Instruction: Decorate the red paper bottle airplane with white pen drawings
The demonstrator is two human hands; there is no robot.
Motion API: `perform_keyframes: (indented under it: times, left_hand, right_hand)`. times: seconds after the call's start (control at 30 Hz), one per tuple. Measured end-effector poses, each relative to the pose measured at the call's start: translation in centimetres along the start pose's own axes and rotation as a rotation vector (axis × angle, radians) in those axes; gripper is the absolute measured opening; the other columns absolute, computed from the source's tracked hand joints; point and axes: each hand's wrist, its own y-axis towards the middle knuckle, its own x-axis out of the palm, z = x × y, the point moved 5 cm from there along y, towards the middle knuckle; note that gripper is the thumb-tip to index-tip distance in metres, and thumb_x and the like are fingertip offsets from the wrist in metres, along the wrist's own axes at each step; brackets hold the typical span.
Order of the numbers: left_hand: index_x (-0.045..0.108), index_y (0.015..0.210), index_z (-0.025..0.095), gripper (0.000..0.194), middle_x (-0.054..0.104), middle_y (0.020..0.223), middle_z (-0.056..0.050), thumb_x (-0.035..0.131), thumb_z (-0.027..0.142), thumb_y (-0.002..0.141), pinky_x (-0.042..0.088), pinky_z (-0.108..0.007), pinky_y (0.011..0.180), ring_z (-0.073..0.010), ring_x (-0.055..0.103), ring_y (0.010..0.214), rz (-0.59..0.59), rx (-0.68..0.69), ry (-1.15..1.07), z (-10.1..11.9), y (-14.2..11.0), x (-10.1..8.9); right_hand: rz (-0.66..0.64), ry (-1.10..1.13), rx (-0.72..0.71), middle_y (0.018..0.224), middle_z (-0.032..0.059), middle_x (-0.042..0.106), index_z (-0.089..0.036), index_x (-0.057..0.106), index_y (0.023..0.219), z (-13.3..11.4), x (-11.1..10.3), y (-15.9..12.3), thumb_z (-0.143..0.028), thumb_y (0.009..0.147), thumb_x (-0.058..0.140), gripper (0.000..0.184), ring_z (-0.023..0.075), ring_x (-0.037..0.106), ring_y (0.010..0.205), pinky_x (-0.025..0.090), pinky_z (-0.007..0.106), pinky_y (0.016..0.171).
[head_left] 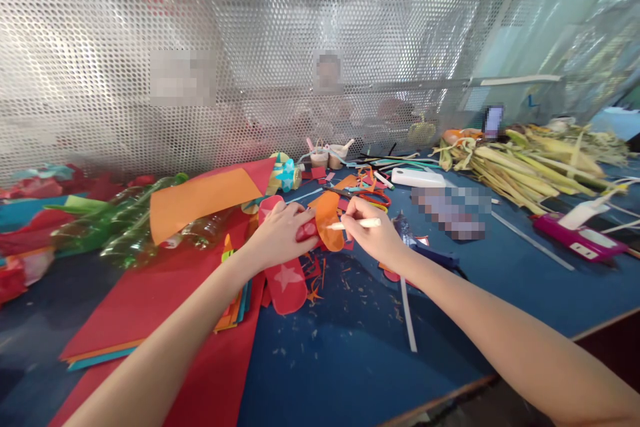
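Note:
My left hand (pixel 280 230) is closed on a red, tongue-shaped foam cut-out (pixel 286 280) with a pale star on it, pressing it to the blue table (pixel 350 340). My right hand (pixel 373 230) pinches a thin white pen-like stick (pixel 356 223), its tip pointing left at an orange oval foam piece (pixel 327 217) that lies between the two hands. Small paper scraps litter the table below the hands.
Red, orange and teal foam sheets (pixel 165 300) lie at left with clear plastic bottles (pixel 125 227). Corn husks (pixel 530 160), a magenta cutter (pixel 580 237), small cups (pixel 327 157) and a white case (pixel 417 178) sit at right. A perforated metal screen (pixel 250 60) stands behind, a person beyond it.

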Motion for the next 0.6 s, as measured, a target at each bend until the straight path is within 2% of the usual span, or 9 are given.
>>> perform_keyframes:
  times: [0.2, 0.43, 0.53, 0.6]
  left_hand:
    - [0.058, 0.117, 0.021, 0.038, 0.056, 0.111, -0.010, 0.051, 0.043, 0.086, 0.040, -0.045, 0.096, -0.0271, 0.050, 0.101, -0.020, -0.012, -0.008, 0.1, 0.0, 0.0]
    - [0.058, 0.115, 0.023, 0.035, 0.057, 0.109, -0.008, 0.052, 0.042, 0.086, 0.040, -0.045, 0.096, -0.0267, 0.051, 0.101, -0.013, -0.014, -0.012, 0.2, 0.0, -0.2]
    - [0.059, 0.114, 0.021, 0.036, 0.057, 0.109, -0.009, 0.052, 0.042, 0.086, 0.039, -0.045, 0.098, -0.0268, 0.051, 0.102, -0.017, -0.019, -0.001, 0.1, 0.0, -0.1]
    - [0.059, 0.116, 0.021, 0.038, 0.057, 0.110, -0.010, 0.051, 0.043, 0.086, 0.038, -0.045, 0.098, -0.0267, 0.051, 0.102, -0.019, -0.018, 0.012, 0.1, 0.0, -0.1]
  right_hand:
    - [-0.008, 0.006, -0.005, 0.056, -0.0051, 0.051, -0.024, 0.039, 0.069, 0.0, 0.1, 0.1, -0.025, 0.083, 0.048, 0.017, 0.0127, 0.047, 0.051, 0.035, 0.025, 0.055]
    - [-0.015, 0.006, 0.001, 0.054, -0.0057, 0.052, -0.024, 0.040, 0.069, 0.0, 0.1, 0.0, -0.026, 0.082, 0.049, 0.016, 0.0127, 0.048, 0.050, 0.035, 0.025, 0.054]
    - [0.044, 0.069, 0.019, 0.049, -0.0068, 0.050, -0.025, 0.039, 0.067, -0.3, -0.3, 0.0, -0.024, 0.081, 0.049, 0.017, 0.0124, 0.047, 0.047, 0.036, 0.025, 0.053]
    - [0.141, 0.135, 0.029, 0.045, -0.0075, 0.046, -0.025, 0.038, 0.064, -0.4, -1.0, 0.1, -0.023, 0.081, 0.048, 0.019, 0.0120, 0.046, 0.044, 0.035, 0.025, 0.051]
